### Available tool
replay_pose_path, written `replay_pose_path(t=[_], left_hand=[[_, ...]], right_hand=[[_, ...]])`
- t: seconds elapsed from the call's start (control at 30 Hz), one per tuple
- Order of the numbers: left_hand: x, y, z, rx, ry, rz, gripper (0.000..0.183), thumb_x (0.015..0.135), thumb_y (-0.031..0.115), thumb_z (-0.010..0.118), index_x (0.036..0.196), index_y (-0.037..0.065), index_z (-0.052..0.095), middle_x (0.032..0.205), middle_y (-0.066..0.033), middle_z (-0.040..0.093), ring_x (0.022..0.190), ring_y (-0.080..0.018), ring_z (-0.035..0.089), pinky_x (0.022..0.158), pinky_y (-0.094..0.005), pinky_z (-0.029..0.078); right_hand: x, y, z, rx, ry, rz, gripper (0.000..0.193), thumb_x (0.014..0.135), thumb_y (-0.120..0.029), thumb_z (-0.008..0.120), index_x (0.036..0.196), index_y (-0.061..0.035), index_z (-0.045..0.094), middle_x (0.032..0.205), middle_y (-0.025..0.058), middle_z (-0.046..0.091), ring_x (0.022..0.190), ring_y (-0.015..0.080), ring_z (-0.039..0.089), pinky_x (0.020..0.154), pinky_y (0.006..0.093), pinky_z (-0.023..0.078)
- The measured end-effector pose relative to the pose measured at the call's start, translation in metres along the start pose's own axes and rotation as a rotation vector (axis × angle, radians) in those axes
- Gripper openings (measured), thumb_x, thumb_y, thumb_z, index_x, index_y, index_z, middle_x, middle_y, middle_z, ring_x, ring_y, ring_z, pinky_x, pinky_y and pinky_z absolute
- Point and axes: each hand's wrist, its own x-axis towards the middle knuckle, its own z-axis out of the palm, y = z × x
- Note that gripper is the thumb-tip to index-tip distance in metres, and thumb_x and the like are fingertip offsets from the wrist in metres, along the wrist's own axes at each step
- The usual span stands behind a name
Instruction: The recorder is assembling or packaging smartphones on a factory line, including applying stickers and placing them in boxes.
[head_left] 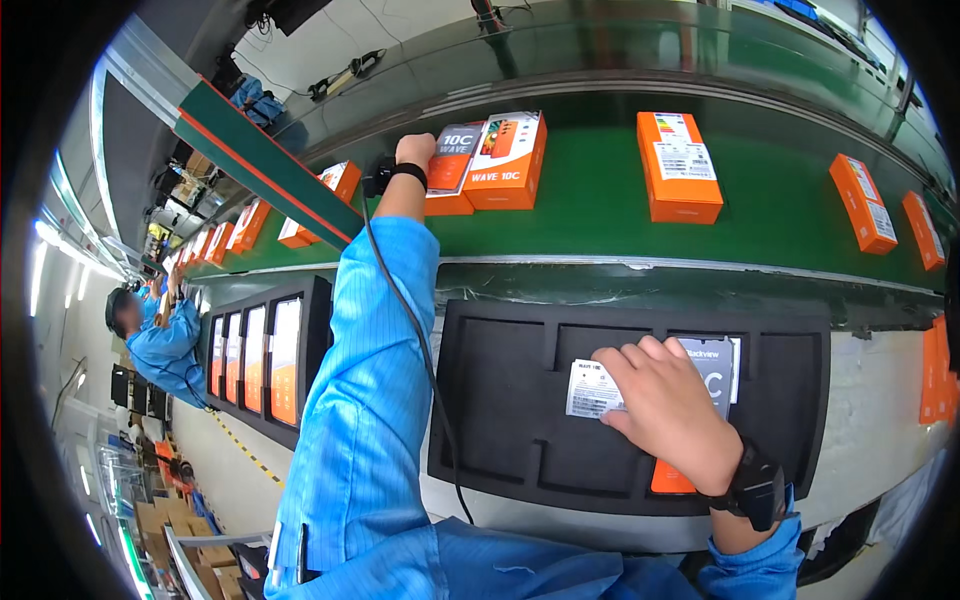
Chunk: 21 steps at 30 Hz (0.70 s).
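Label (590,396), white and printed, juts out by the thumb and fingers of your bent right hand (668,408), over the black tray (490,435); whether they pinch it you cannot tell from here; a flat grey-and-orange piece (714,376) lies partly hidden beneath that hand, right of the tray's middle; your left hand (416,150), fingers curled, meets the edge of a grey-and-orange panel (456,146), its grip unclear; an orange-and-white box (508,162) stands just beside, on the green conveyor (590,195).
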Motion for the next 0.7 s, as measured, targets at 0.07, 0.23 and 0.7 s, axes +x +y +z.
replay_pose_path(t=[0.07,0.23,0.7], left_hand=[[-0.028,0.026,0.020,-0.014,0.047,0.255,0.048,0.086,0.037,0.044,0.086,-0.005,0.068,0.094,-0.0286,0.065,0.093,-0.0403,0.063,0.080,-0.0462,0.046],[-0.107,0.115,0.038,0.103,-0.308,0.246,0.079,0.088,0.065,0.034,0.113,-0.005,0.061,0.110,-0.0266,0.062,0.110,-0.0413,0.056,0.095,-0.0471,0.044],[-0.175,0.139,-0.038,0.120,0.115,0.354,0.073,0.067,0.051,0.066,0.134,0.025,0.051,0.133,-0.0129,0.049,0.120,-0.0383,0.049,0.093,-0.0558,0.042]], right_hand=[[0.002,0.007,0.003,-0.006,-0.027,0.044,0.046,0.065,-0.013,0.078,0.104,-0.0040,0.054,0.086,0.0083,0.057,0.090,0.0247,0.052,0.082,0.0354,0.038],[0.005,-0.002,0.003,0.013,0.013,0.025,0.050,0.064,-0.013,0.079,0.108,-0.0044,0.056,0.088,0.0080,0.059,0.090,0.0255,0.053,0.083,0.0355,0.038],[0.000,0.000,0.005,-0.023,0.046,0.005,0.051,0.064,-0.015,0.079,0.109,-0.0058,0.057,0.089,0.0092,0.060,0.092,0.0267,0.054,0.085,0.0364,0.039]])
